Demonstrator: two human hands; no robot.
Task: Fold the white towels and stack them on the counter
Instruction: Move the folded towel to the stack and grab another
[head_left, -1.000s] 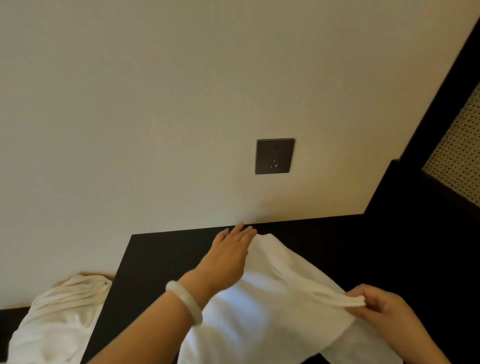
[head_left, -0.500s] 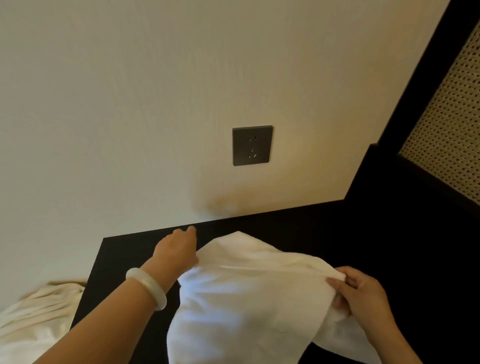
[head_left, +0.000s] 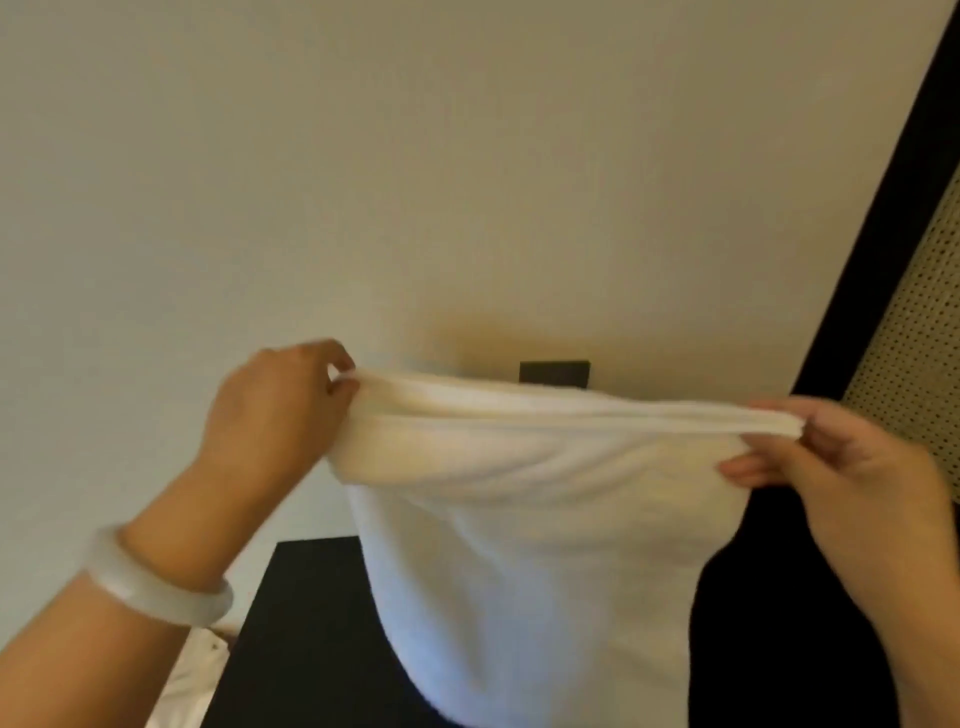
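A white towel (head_left: 524, 545) hangs in the air in front of the wall, stretched between both hands along its top edge. My left hand (head_left: 275, 410) pinches the towel's upper left corner between thumb and fingers. My right hand (head_left: 841, 467) grips the upper right corner, with the edge bunched in its fingers. The towel's lower part drops down over the black counter (head_left: 306, 639) and out of the frame. A white bracelet sits on my left wrist.
A dark wall socket (head_left: 554, 372) peeks out just above the towel's top edge. Another pale cloth (head_left: 189, 680) lies at the lower left, beside the counter's left edge. A black frame with a woven cane panel (head_left: 930, 332) stands at the right.
Both hands have lifted the towel off the counter and pulled it taut up in front of the wall. The left hand went from resting flat to pinching a corner.
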